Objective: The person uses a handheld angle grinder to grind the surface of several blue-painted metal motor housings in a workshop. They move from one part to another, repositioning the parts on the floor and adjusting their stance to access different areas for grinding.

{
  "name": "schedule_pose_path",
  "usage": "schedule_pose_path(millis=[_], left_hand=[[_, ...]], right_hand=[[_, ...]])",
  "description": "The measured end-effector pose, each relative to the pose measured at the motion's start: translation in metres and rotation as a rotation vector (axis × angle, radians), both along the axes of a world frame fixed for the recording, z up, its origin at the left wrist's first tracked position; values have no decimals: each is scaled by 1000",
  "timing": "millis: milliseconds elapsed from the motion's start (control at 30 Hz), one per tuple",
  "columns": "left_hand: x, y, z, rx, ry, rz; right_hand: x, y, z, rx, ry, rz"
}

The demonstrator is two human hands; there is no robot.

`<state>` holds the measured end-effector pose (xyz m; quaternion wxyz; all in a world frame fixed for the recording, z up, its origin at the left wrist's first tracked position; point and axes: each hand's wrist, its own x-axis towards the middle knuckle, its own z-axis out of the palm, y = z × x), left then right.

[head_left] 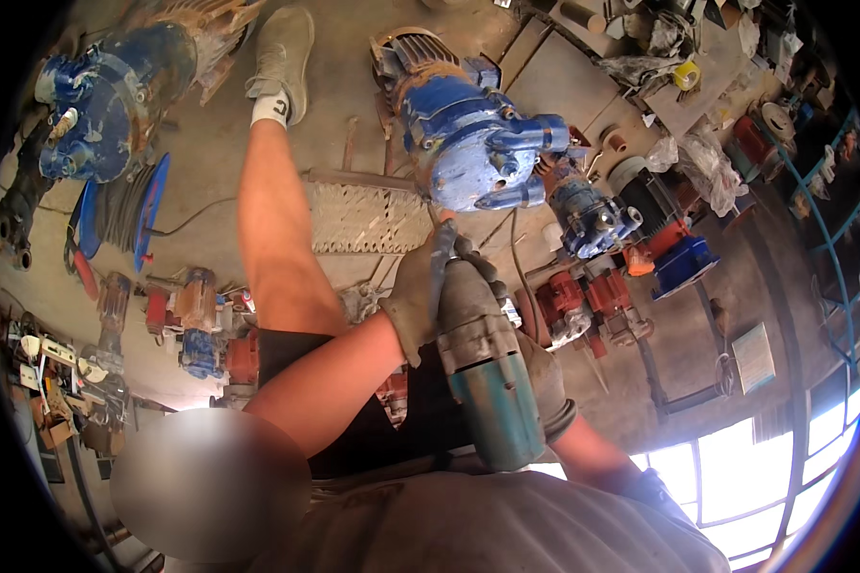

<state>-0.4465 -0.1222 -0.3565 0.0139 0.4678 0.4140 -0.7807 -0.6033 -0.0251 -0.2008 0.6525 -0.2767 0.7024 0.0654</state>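
Note:
Both my hands wear grey work gloves and hold a worn power tool with a teal housing and a grey metal nose, shaped like an electric impact wrench (492,382). My left hand (419,291) is closed around its nose, with dark fingertips showing over the far side. On the right of the housing is my right hand (545,382); the tool hides most of its fingers. The nose points away from me, toward a blue-painted motor with a gear housing (478,143), whose finned end is rusty. Whether the tool's tip touches it, I cannot tell.
Another large blue motor unit (115,105) lies at the far left, above a blue cable reel (122,215). My left leg (282,210) stretches forward beside a perforated metal plate (368,220). Smaller red motors (612,296) and a small blue one (588,210) stand on the right.

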Motion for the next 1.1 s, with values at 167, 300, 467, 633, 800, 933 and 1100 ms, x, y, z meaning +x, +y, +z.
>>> schedule_pose_path(millis=[167, 300, 467, 633, 800, 933, 1100], left_hand=[[7, 13, -7, 10, 40, 85], [4, 2, -4, 70, -1, 73], [-13, -19, -1, 35, -149, -227], [-9, -7, -29, 9, -47, -321], [2, -3, -30, -47, -1, -303], [5, -20, -17, 47, 15, -167], [5, -28, 9, 22, 3, -126]], right_hand=[[-3, -33, 2, -60, 6, 174], [-2, -46, 8, 2, 56, 211], [-11, -47, 11, 3, 116, 226], [-4, -49, 12, 138, 149, 171], [21, -64, 19, 71, 211, 242], [21, -79, 24, 146, 216, 251], [45, 36, -1, -132, 159, -54]])
